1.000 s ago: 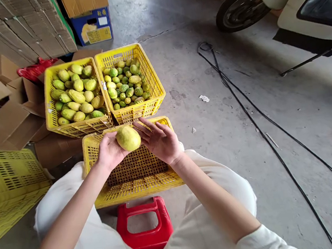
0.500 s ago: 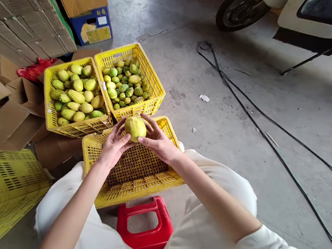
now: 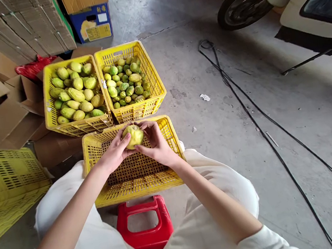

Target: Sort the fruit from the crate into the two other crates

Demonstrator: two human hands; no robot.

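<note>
A yellow-green papaya (image 3: 133, 137) is held between my two hands above the near yellow crate (image 3: 138, 192). My left hand (image 3: 116, 149) wraps its left side, thumb on the front. On the other side my right hand (image 3: 158, 144) grips it with the thumb low and the fingers bent behind. The near crate has a perforated floor, and no fruit shows in it. Beyond it stand a left crate (image 3: 46, 107) with large papayas (image 3: 76, 95) and a right crate (image 3: 155, 75) with smaller, greener ones (image 3: 128, 80).
A red plastic stool (image 3: 147, 241) stands between my knees. Another yellow crate (image 3: 10, 173) and loose cardboard boxes (image 3: 9, 120) lie to the left. Black cables (image 3: 249, 107) run across the floor at right, below a parked vehicle's wheel (image 3: 244, 8).
The papaya has been turned in my hands and brought slightly lower and left. My right hand's fingers have curled more around it. The crates stay in place.
</note>
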